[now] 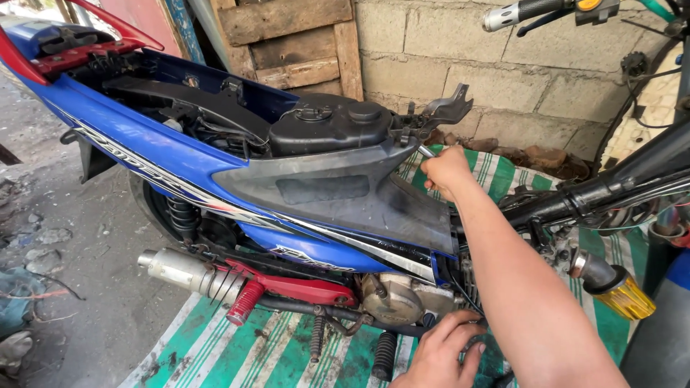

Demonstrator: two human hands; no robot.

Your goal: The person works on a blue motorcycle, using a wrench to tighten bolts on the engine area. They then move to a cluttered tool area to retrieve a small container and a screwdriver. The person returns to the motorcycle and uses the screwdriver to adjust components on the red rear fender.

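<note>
Motorcycle [287,187], blue with grey side panels and its seat off, lies tipped on its side across a green-and-white striped mat [237,352] on the ground, its black fuel tank [327,126] and open frame exposed on top. At the front edge of the grey panel [359,194], just beside the tank's bracket, the right hand [447,172] is clenched around a slim metal tool [425,151]; only a short silvery length of the tool shows above the fist, so what kind it is cannot be told. That arm runs long and straight from the lower right of the view, up and across the bike's middle, with the wrist bent slightly down toward the panel. Lower down, the left hand [440,353] sits against the engine [402,298] near the black footpeg [384,356], fingers curled in among the dark parts there; whether its grip is closed on anything cannot be told, since the fingertips are hidden behind the metal. The two hands are well apart, one above the body panel and one beneath it. A chrome exhaust [180,271] and red bracket [287,287] stretch to the left of the lower hand, an amber indicator [625,298] hangs to the right, and a grey block wall [517,79] stands behind
</note>
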